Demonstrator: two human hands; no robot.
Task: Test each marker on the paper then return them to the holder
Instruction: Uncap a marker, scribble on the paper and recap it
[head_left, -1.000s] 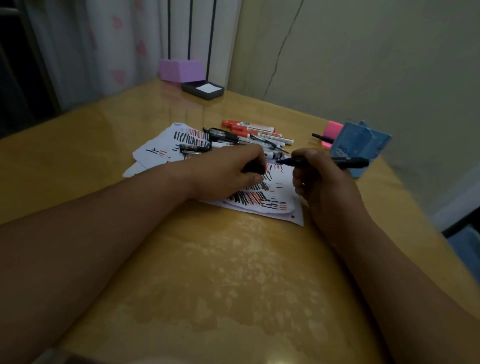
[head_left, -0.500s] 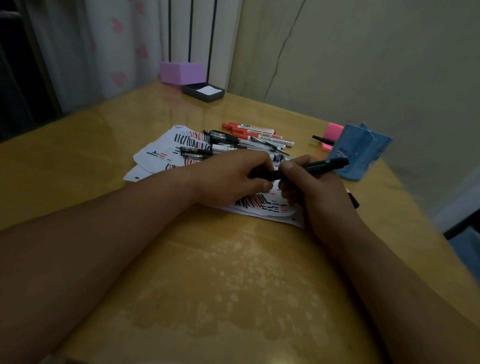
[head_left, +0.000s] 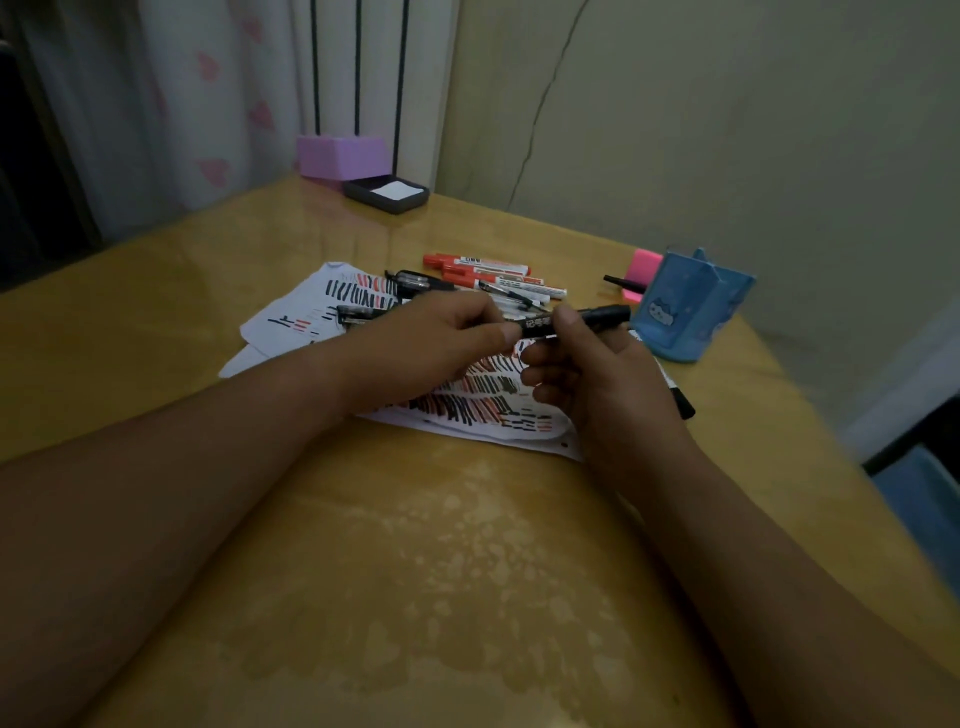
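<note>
Both hands hold one black marker (head_left: 597, 317) level above the paper (head_left: 483, 405), which is covered in black and red strokes. My left hand (head_left: 431, 348) pinches its left end and my right hand (head_left: 592, 374) grips its middle. The marker's right end points toward the blue holder (head_left: 691, 306) at the right. Several red and black markers (head_left: 483, 273) lie behind the paper. Another black marker (head_left: 680, 400) lies by my right wrist.
A pink block (head_left: 641, 273) with a black marker (head_left: 623, 283) sits behind the holder. A purple box (head_left: 343, 156) and a dark tray with white paper (head_left: 387, 193) stand at the far table edge. The table's right edge runs close to the holder.
The two hands came together from apart. The cap in my left hand met the marker in my right hand, and the marker now lies level between both hands, slightly higher.
</note>
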